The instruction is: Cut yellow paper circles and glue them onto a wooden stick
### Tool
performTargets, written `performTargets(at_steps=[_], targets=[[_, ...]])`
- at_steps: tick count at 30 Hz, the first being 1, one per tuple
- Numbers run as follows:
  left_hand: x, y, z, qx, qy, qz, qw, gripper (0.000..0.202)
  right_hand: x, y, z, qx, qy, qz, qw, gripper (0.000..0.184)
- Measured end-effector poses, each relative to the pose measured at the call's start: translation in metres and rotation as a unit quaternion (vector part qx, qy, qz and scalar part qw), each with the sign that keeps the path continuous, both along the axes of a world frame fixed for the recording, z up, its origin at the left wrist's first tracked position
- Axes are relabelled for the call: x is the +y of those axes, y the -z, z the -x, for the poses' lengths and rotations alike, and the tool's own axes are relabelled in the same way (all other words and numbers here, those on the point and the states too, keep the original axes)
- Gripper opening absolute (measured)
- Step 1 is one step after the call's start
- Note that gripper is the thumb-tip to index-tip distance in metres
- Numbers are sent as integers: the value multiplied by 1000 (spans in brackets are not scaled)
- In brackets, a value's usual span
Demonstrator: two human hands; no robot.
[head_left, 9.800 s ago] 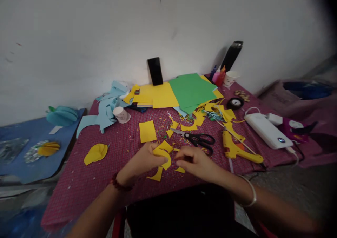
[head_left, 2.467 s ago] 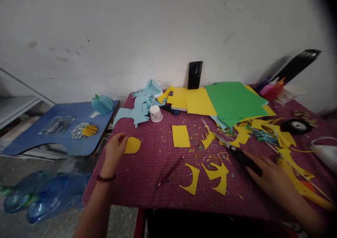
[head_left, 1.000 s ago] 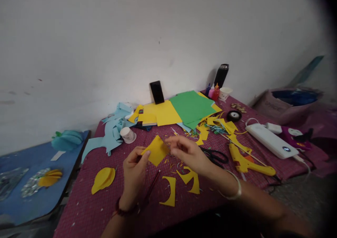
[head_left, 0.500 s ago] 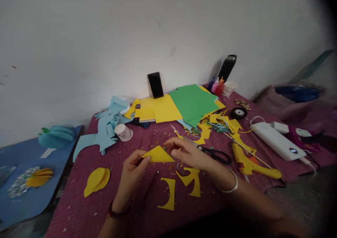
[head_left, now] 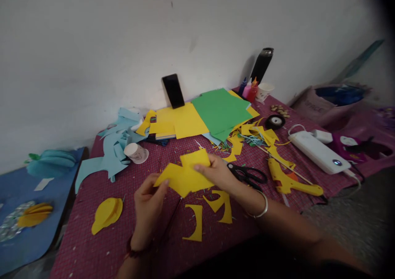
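Between my hands, above the table, is yellow paper with angular edges; I cannot tell whether it is one creased sheet or overlapping pieces. My left hand pinches its left corner. The thumb of my right hand lies on top of its right side, fingers behind. Just right of that hand lie black-handled scissors, blades partly hidden. Curved yellow offcuts rest on the cloth below the hands. A small stack of rounded yellow cutouts sits to the left. A thin dark stick lies under the paper.
A purple checked cloth covers the table. Green sheets and yellow sheets lie behind, near a leaning phone. Blue scraps and a paper cup are left; a yellow glue gun and white power bank are right.
The yellow paper was a small triangle held by my left hand alone; now it spreads out larger. My right hand has moved onto it and grips it. The view has shifted slightly.
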State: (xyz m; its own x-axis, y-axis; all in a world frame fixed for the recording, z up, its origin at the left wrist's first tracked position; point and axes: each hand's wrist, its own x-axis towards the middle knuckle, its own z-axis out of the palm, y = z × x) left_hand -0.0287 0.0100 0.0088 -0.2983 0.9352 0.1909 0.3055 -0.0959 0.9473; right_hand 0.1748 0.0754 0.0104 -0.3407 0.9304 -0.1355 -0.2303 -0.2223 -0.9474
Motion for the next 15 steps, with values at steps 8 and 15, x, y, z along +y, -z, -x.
performTargets(at_steps=[8, 15], targets=[[27, 19, 37, 385, -75, -128, 911, 21, 10, 8, -1, 137, 88, 49, 985, 28], [5, 0, -12, -212, 78, 170, 959, 44, 4, 7, -5, 10, -35, -244, 969, 5]])
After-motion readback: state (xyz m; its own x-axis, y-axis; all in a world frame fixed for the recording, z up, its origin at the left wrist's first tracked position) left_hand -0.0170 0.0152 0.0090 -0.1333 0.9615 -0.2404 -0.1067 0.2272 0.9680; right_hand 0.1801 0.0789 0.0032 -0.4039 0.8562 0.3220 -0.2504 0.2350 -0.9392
